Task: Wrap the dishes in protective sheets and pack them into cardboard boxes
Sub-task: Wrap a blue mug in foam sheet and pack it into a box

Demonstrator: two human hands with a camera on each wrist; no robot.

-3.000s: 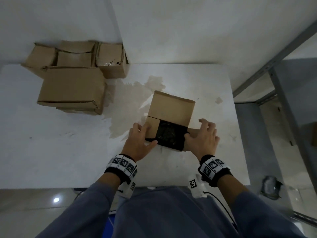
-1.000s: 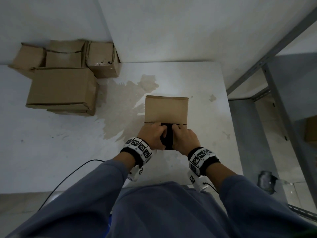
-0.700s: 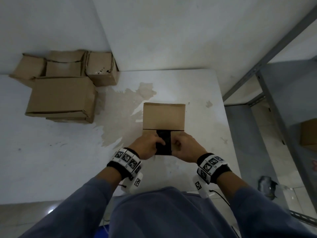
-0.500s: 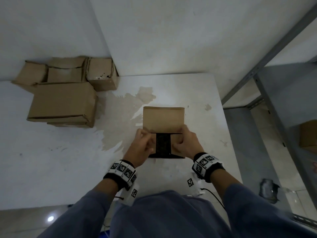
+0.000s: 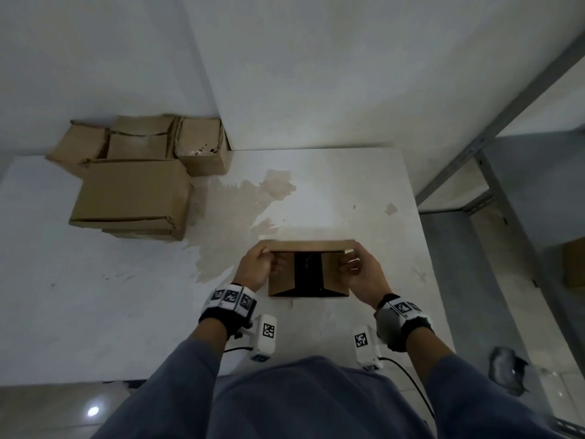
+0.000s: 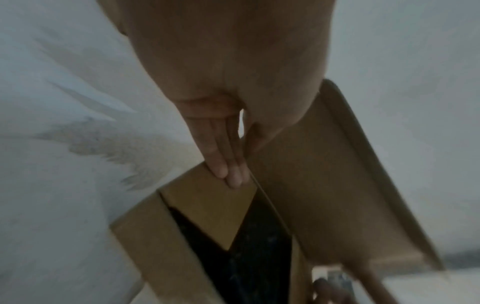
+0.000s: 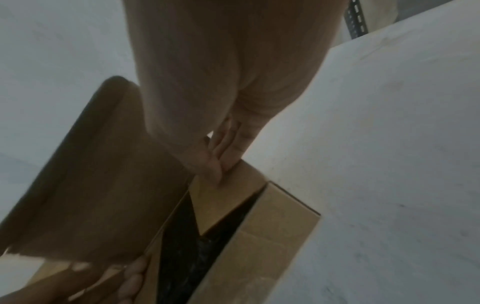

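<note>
A small cardboard box (image 5: pixel 336 280) stands on the white table (image 5: pixel 126 296) in front of me. Both side flaps are folded inward, and something dark (image 5: pixel 308 274) shows in the gap between them. The far lid flap (image 5: pixel 308 245) stands up, tipped toward me. My left hand (image 5: pixel 256 267) holds the lid's left corner, and its straight fingers (image 6: pixel 228 170) press the left side flap (image 6: pixel 207 205). My right hand (image 5: pixel 361 274) holds the right corner the same way, its fingers (image 7: pixel 215 164) on the right side flap (image 7: pixel 221 205). What the dark thing is cannot be made out.
Several closed cardboard boxes (image 5: pixel 133 191) are piled at the table's back left against the wall. A brown stain (image 5: pixel 240 210) spreads across the middle of the table. A grey metal rack (image 5: pixel 493 185) stands just past the table's right edge, with a box (image 5: pixel 574 264) on it.
The side flaps were pushed in over the dark contents. Both hands then slid to the far corners, and the lid rose from lying flat behind the box to standing upright.
</note>
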